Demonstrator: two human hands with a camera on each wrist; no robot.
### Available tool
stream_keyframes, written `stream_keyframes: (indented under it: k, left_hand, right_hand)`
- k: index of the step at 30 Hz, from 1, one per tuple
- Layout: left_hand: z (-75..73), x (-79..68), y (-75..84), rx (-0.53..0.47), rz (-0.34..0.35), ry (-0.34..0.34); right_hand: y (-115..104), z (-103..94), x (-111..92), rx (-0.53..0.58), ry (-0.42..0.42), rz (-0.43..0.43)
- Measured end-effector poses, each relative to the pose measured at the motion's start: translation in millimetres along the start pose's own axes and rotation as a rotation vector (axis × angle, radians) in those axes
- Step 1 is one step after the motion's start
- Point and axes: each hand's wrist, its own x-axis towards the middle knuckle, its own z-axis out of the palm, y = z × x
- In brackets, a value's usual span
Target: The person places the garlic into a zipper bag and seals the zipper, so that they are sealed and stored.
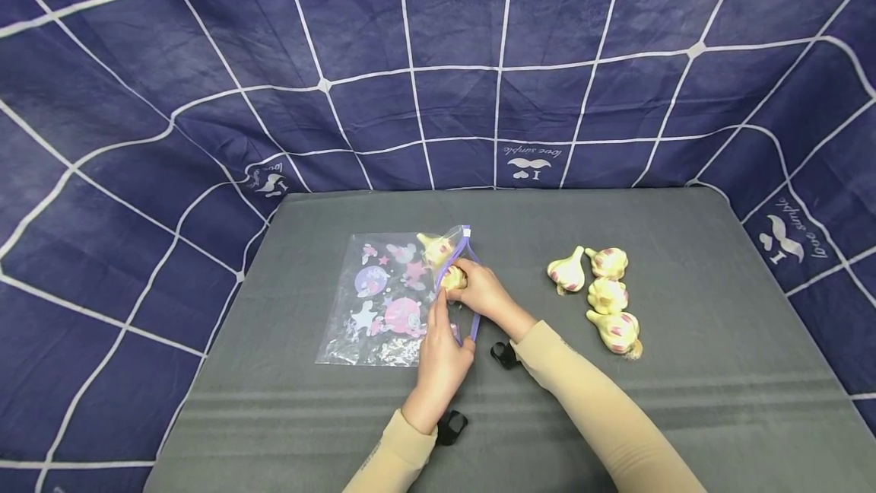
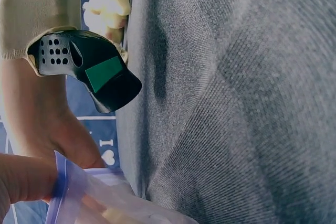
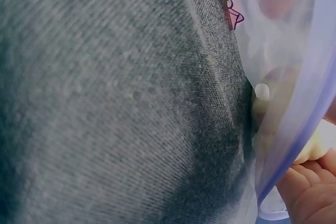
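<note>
I can't see the whole garlic bulb (image 1: 453,279); the right hand's grip (image 1: 487,294) covers part. From the right wrist, a yellowish shape (image 3: 275,103) blurs behind the zip bag (image 1: 339,337). Its finest print (image 1: 371,278) is unreadable; the head view's lower edge cuts both sleeves (image 1: 602,413).

Transparent plastic bag (image 1: 383,303), printed with pink and white stars and lilac and pink discs, lying on its side with the mouth to the right. Its purple zip edges (image 1: 475,326) stand parted; a white slider (image 1: 467,232) sits at their far end. Held in the opening, a garlic bulb (image 1: 452,278), cream-yellow and partly hidden. Seen through the plastic just beyond it, a second bulb (image 1: 439,251), blushed pink, stem toward the far left.
</note>
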Motion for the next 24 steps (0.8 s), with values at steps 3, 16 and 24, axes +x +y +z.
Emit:
stream_keyframes:
  k: [3,16,24]
  left_hand:
    - [0.4,0.1,-0.3,-0.003,-0.005,0.005]
    - [0.7,4.6,-3.6,-0.001,-0.015,-0.043]
    - [1.9,4.2,-4.4,-0.013,-0.024,-0.024]
  right_hand:
    - [1,1.0,0,0.011,0.002,0.008]
    - [-5,-42.8,-34,0.082,0.201,-0.148]
    - [1,-75.6,-56,0.167,0.294,-0.106]
